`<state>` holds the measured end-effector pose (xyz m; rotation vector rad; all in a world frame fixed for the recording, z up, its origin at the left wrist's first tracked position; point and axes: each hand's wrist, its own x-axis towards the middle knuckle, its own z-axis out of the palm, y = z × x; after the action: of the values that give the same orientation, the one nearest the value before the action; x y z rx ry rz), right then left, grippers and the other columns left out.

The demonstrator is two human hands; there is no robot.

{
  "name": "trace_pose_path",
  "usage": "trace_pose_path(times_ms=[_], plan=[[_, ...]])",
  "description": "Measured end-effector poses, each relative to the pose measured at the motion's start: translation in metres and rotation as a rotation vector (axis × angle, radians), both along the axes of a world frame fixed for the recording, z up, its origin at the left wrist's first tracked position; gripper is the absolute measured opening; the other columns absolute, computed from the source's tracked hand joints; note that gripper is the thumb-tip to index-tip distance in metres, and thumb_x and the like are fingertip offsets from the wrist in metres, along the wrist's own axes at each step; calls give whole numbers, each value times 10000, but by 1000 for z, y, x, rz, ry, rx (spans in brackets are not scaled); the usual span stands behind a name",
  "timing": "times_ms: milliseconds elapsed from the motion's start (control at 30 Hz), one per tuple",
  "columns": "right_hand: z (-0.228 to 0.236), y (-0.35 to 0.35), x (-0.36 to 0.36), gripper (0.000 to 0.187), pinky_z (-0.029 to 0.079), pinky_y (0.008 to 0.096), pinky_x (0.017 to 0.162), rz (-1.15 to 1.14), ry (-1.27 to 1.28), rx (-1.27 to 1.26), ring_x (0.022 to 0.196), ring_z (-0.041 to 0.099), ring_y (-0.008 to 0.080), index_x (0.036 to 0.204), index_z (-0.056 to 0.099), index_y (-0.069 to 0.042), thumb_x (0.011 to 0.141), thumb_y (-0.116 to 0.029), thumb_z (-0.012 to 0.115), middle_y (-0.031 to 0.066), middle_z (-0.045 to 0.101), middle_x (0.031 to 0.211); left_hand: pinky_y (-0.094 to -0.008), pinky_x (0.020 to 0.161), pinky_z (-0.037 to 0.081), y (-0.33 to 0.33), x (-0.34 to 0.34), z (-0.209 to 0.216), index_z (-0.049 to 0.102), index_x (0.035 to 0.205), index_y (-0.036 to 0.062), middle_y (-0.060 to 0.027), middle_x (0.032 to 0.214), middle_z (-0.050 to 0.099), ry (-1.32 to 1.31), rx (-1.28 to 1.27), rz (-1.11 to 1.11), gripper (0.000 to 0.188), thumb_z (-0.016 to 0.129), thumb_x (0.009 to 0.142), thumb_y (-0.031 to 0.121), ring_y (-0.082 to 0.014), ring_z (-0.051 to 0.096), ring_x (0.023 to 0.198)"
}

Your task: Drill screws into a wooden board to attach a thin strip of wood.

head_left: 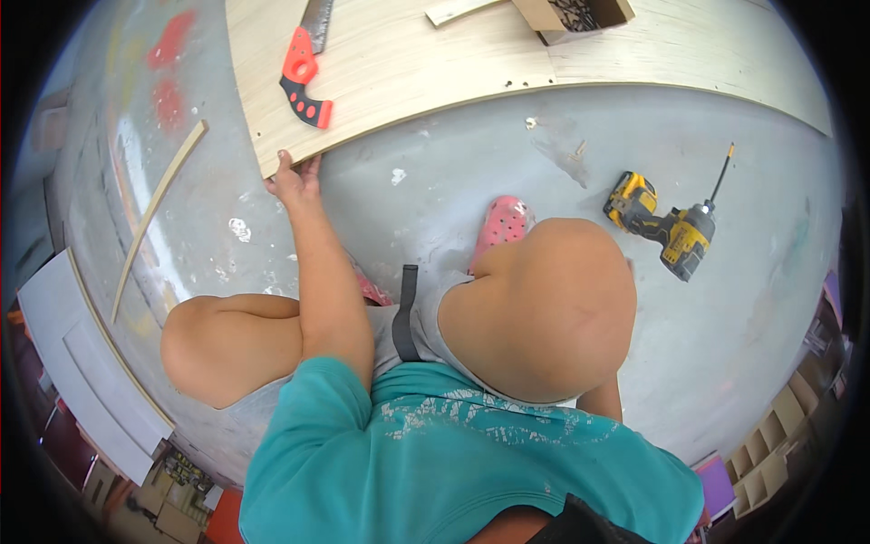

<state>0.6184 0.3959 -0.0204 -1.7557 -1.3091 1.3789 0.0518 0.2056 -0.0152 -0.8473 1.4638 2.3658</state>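
- Our left hand (pixel 297 181) grasps the near left corner of a pale wood panel (pixel 408 72), thumb at the upper face and fingers tucked at the edge; the panel spreads ahead of that hand and to its right.
- Our right hand is hidden behind our bent right knee (pixel 575 308), so we cannot tell whether it is clenched, released or holding something.
- Just ahead of our left hand we have a red and black handsaw (pixel 306 80) lying on the panel, handle toward us.
- Farther ahead and to the right of that hand, we see a cardboard box (pixel 541 14) of small dark pieces, beside a short wood strip (pixel 460 11).
- Well to the right of our left hand, a yellow and black power drill (pixel 684 240) lies on the grey floor (pixel 435 163).
- Left of that hand we see a long, thin wood strip (pixel 156 207) on the floor.
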Motion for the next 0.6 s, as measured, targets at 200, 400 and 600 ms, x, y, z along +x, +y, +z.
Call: trace_pose_path(times_ms=[200,400,600], plan=[[60,71,-68,709,369,356,953,161,-32,557,1077,473,194,1302,286,13,731,-66,699,146,449,1205,-647,808,438,-12,2,1,204,1269,214,-178,1235,374,27,52,-11,656,580,796,-41,-400,489,1028],[82,80,-122,492,455,279,753,-53,156,439,784,563,142,1183,429,10,746,-34,651,73,586,892,-651,827,419,-17,-2,15,85,1300,264,-166,1240,378,34,-74,-11,814,605,768,-68,-372,496,1039],[207,64,-195,205,418,247,540,457,-54,146,563,527,120,887,567,6,710,-36,664,40,555,669,-668,834,407,-33,-9,20,72,1324,263,-182,1238,375,-13,-24,6,839,599,766,-78,-358,509,1020]])
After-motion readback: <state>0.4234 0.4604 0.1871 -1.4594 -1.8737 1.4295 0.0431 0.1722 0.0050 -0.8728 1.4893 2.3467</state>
